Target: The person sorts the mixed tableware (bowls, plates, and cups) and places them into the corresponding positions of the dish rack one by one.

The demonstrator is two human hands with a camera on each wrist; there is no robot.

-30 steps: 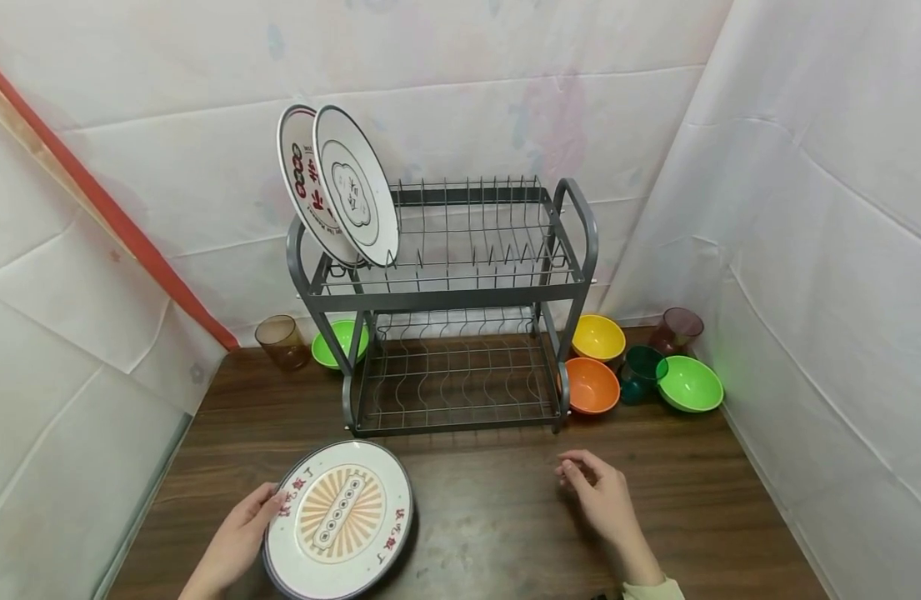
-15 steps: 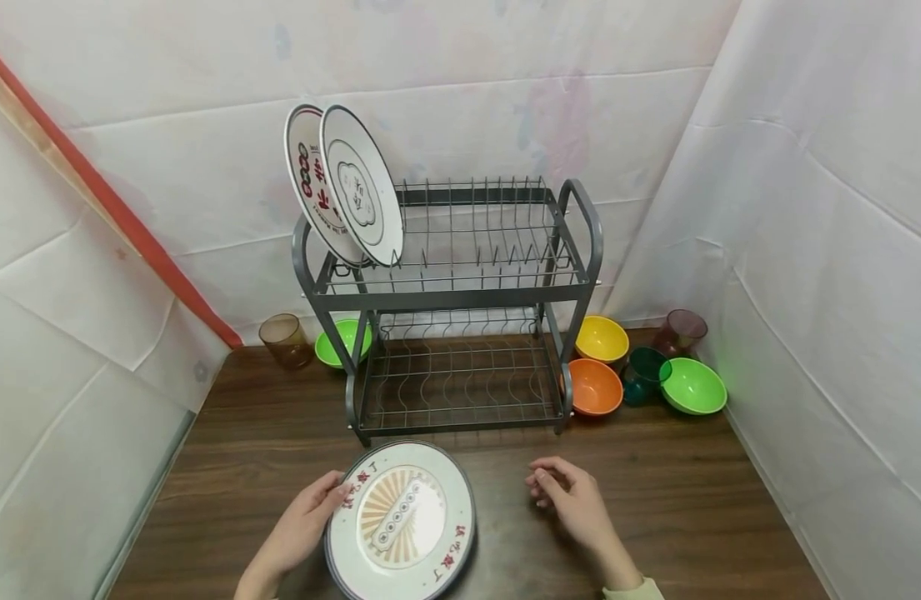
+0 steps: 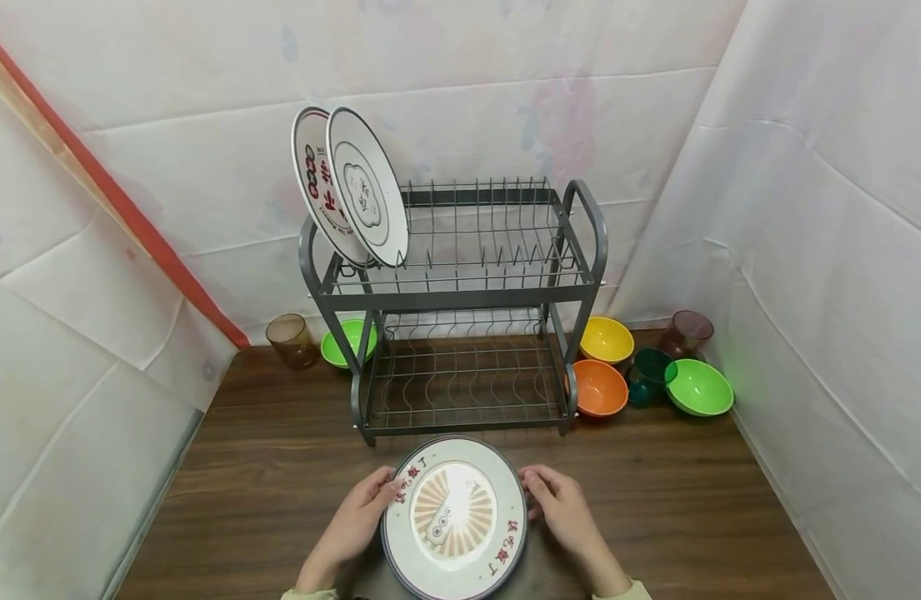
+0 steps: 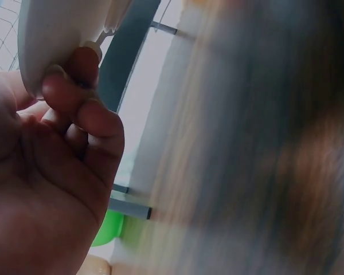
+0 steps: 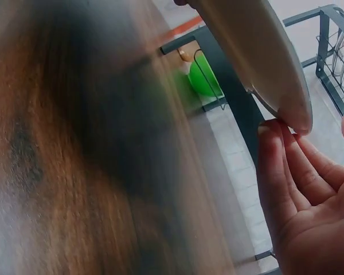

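Observation:
A white plate [image 3: 471, 571] with a dark rim, red characters and an orange sunburst is held over the table in front of the rack. My left hand [image 3: 355, 521] pinches its left edge, fingers curled beneath, as the left wrist view shows. My right hand [image 3: 568, 512] is at the opposite edge. In the right wrist view its fingertips [image 5: 269, 129] meet the plate's underside, while the thumb stands apart from the rim. Two other plates, a front one [image 3: 385, 208] and a rear one [image 3: 307, 137], lean upright at the left end of the rack's top tier.
A grey two-tier dish rack [image 3: 460, 297] stands at the back. Right of it are a yellow bowl [image 3: 607, 340], an orange bowl [image 3: 601, 388], a green bowl [image 3: 700, 388], a teal cup [image 3: 648, 379] and a purple cup [image 3: 687, 332]. An amber cup [image 3: 291, 340] and another green bowl [image 3: 334, 350] are left.
My left hand has carried the plate rightward to the front of the rack. My right hand has moved left to the plate's right edge.

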